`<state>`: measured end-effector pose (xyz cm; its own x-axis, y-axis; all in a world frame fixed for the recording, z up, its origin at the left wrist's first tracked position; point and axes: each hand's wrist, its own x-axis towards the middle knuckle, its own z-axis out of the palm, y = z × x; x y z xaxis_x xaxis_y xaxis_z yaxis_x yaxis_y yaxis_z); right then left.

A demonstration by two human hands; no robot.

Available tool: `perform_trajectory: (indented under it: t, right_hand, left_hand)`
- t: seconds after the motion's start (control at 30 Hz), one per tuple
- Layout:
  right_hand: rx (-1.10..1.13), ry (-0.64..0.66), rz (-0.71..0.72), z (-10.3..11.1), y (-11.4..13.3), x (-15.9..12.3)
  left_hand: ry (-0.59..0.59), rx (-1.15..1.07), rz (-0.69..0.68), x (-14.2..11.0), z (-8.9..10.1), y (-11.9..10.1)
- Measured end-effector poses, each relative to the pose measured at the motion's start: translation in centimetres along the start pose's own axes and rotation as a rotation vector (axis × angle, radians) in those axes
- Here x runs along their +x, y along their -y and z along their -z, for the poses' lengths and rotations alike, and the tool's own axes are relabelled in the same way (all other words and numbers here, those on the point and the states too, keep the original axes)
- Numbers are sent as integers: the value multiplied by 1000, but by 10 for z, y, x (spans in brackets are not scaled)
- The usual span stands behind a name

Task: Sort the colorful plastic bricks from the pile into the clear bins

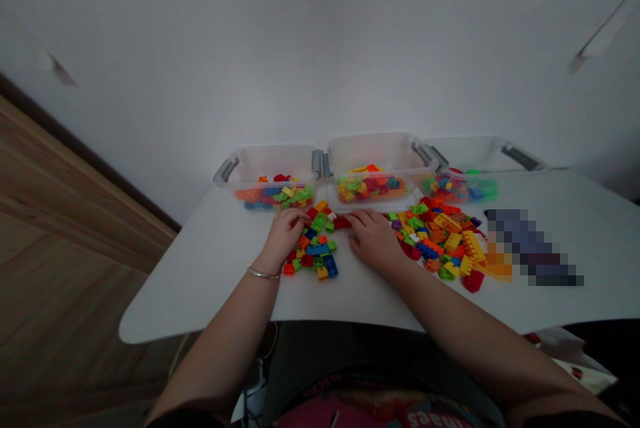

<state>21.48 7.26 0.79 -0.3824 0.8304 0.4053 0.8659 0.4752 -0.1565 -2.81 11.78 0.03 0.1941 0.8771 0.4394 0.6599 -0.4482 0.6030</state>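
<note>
On the white table, a small pile of toy building bricks point(317, 249) in several colours lies between my two hands. My left hand point(286, 236), with a bracelet at the wrist, rests against the pile's left edge. Its fingers are curled in among the bricks, and what they hold, if anything, is hidden. A long red brick point(342, 222) lies at the fingertips of my right hand point(374, 239). That hand's fingers bend over the brick's right end, with the thumb lower down. Just right of this hand spreads a larger pile of mixed bricks point(440, 235).
Along the wall stand a left clear bin point(275, 156), a middle clear bin point(370, 145) and a right clear bin point(475, 151), each with bricks inside. A blurred-out dark object point(533, 248) lies at the right. The table's front edge point(350, 323) runs below my forearms.
</note>
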Motion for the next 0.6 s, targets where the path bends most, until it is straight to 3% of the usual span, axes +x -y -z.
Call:
perform_trajectory:
  t: [0.6]
  right_hand:
    - [-118,22,-50,-1,-1,1]
  left_hand:
    - [16,0,16,0,1,-3]
